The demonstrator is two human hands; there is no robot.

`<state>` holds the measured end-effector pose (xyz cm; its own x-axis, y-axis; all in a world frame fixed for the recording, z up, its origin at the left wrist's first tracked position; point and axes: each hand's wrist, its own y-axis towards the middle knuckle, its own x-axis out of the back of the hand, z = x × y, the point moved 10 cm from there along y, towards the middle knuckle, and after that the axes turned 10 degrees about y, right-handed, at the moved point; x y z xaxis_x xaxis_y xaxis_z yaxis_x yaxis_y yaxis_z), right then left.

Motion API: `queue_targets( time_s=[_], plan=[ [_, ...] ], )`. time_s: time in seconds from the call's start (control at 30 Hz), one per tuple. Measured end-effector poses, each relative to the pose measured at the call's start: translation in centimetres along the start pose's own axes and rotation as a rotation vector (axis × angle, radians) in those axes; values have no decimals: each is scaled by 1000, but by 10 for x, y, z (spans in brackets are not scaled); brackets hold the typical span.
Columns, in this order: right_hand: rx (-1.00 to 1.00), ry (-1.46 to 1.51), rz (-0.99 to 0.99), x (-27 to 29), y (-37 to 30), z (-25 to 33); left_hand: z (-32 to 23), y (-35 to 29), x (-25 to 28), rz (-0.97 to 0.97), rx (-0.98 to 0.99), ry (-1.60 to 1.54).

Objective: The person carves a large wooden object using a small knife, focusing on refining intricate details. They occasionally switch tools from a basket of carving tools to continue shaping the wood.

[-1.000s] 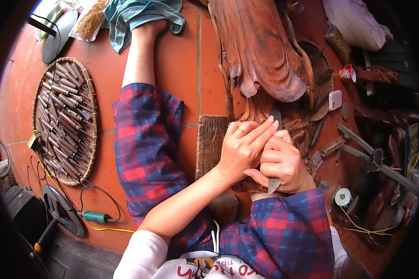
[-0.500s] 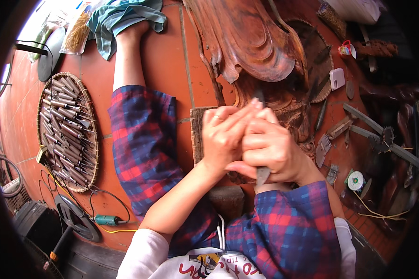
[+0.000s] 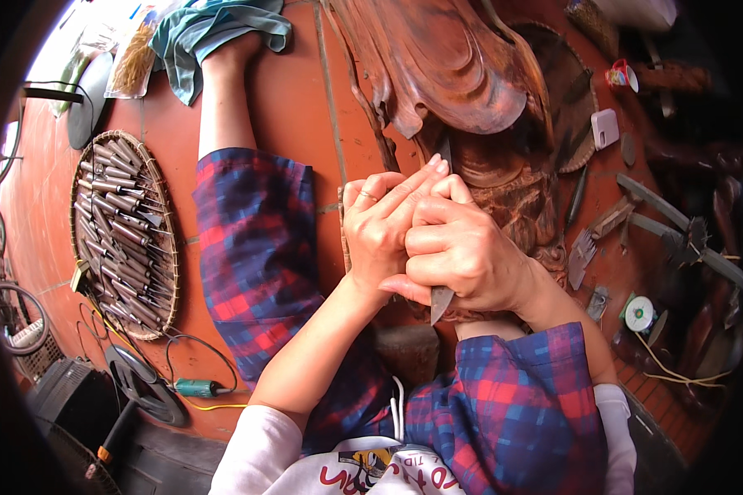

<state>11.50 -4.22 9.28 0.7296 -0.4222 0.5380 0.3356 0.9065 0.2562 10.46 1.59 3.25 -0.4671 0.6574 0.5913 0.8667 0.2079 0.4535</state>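
Clamping pointed metal blade (image 3: pixel 442 305) in right hand (image 3: pixel 462 247), over reddish carved wood (image 3: pixel 508 198). Laying left hand (image 3: pixel 381 229) alongside, two fingertips near upper end; can't tell if gripping there too.

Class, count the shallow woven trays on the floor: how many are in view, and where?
2. The left tray holds brown-handled tools; the right tray lies at upper right, partly hidden by the carved wood. Others may be hidden.
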Motion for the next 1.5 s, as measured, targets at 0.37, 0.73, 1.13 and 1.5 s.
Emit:
queue_targets(
  time_s=[0.37, 0.73, 1.13, 1.5],
  plan=[
    [-60, 7, -24, 2, 3, 0, 16, -6, -6, -6, 171, -231],
    [-76, -12, -45, -6, 6, -1, 7, 0, 2, 55, 128, -123],
    [-218, -28, -57, -6, 3, -2, -7, 7, 1, 110, 51, -72],
    [-30, -205, -272, 70, -3, 50, -40, 14, 25, 97, -42, -470]
  ],
)
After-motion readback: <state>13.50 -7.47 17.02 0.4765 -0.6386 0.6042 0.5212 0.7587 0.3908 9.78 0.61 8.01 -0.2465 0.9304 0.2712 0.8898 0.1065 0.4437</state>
